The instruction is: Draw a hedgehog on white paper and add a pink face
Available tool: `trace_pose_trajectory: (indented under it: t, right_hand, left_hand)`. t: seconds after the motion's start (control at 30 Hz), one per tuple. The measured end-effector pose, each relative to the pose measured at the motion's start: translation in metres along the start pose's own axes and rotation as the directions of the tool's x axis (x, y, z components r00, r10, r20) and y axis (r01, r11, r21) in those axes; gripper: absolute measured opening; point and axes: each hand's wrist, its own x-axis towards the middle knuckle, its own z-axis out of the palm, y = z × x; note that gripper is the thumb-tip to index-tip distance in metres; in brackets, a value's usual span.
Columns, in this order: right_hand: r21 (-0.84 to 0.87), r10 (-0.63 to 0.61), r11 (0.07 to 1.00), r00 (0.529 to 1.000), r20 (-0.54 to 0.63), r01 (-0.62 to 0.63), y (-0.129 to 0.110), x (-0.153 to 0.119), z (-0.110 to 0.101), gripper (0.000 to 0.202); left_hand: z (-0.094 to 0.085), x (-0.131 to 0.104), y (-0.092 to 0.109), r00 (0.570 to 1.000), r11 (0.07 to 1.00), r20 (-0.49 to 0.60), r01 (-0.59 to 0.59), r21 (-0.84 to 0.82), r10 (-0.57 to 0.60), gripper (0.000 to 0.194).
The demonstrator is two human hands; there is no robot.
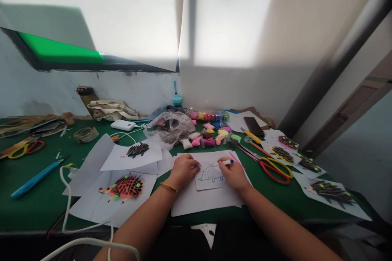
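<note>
A person draws a hedgehog on paper at a green table.

The right hand [234, 173] has its fingers closed on a white marker pen [225, 162], tip on the small white sheet with a blue hedgehog outline [211, 176], near the table's front edge. The left hand [183, 170] lies flat on that sheet, holding nothing. If this hand lifts, I think the sheet could slide and the line go crooked. The red and yellow scissors [274, 168] lie just beside the right hand, and a bump could knock them. The clear plastic bag [169, 127] behind holds dark bits I cannot make out.
</note>
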Motion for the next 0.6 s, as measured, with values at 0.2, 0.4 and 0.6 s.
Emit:
trace_pose_trajectory:
  t: [0.2, 0.4, 0.6]
  right_hand:
    - [-0.040, -0.016, 0.999, 0.999, 0.031, 0.017, 0.0004, -0.0001, -0.0007, 0.026]
    - [-0.021, -0.015, 1.000, 0.999, 0.044, 0.016, 0.0010, 0.0006, 0.0009, 0.026]
    - [-0.017, -0.026, 1.000, 0.999, -0.019, 0.025, -0.0016, -0.0017, -0.0020, 0.025]
  left_hand:
    - [-0.0001, 0.0005, 0.0002, 1.000, 1.000, 0.002, 0.001, 0.001, -0.001, 0.017]
    - [-0.0005, 0.0005, 0.0008, 1.000, 1.000, -0.002, 0.004, 0.000, -0.004, 0.016]
    - [-0.0011, 0.0007, 0.0010, 1.000, 1.000, 0.011, 0.014, -0.006, -0.014, 0.016]
